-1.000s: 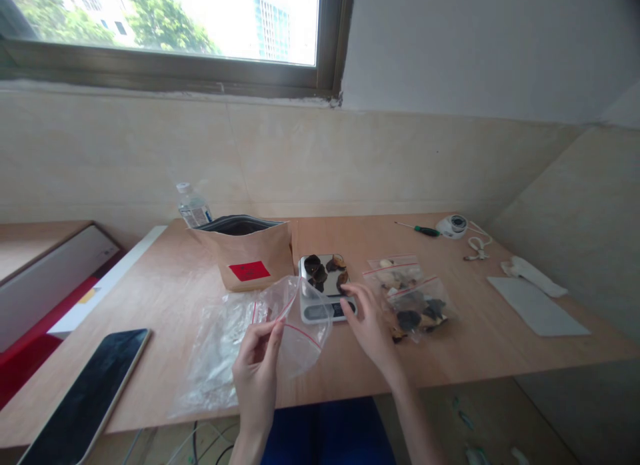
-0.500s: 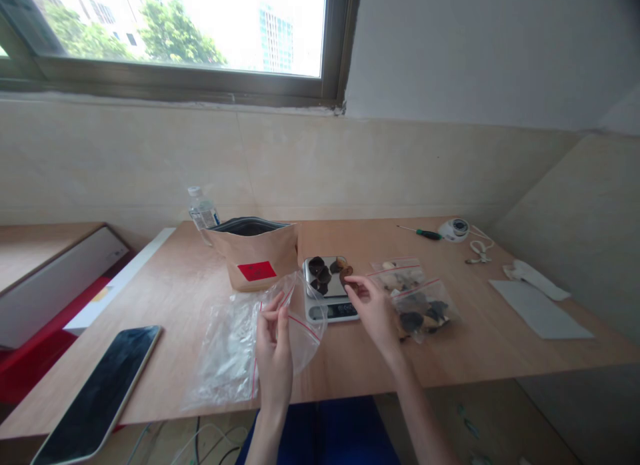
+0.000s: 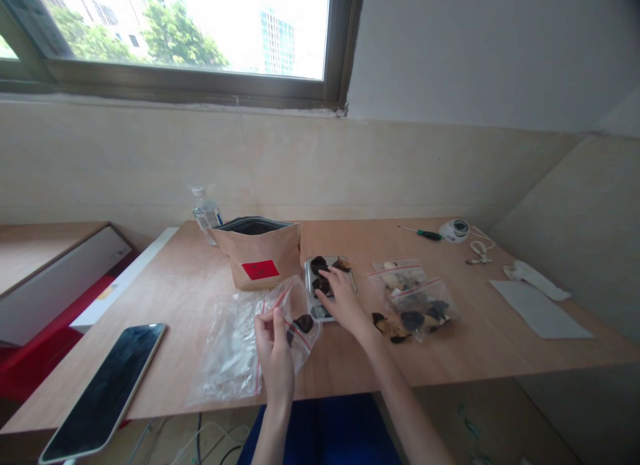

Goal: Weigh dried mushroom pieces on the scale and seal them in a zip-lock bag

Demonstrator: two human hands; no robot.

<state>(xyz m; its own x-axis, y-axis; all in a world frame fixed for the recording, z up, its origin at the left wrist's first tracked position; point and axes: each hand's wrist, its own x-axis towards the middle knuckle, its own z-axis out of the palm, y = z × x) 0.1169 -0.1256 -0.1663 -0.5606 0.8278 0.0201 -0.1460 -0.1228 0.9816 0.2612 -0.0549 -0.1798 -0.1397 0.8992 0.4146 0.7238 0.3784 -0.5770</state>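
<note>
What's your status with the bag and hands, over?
Left hand pinches clear bag, dark piece inside. Right hand at dried pieces on scale, grip unclear. Paper bag stands close beside scale.

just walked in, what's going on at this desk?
A person's left hand pinches a clear zip bag, with a dark piece showing inside. The right hand is over a small scale, fingertips at the dark curled pieces on it; I can't tell whether it grips one. A brown pouch stands open behind the clear bag, and filled zip bags lie to the right, with loose pieces beside them.
</note>
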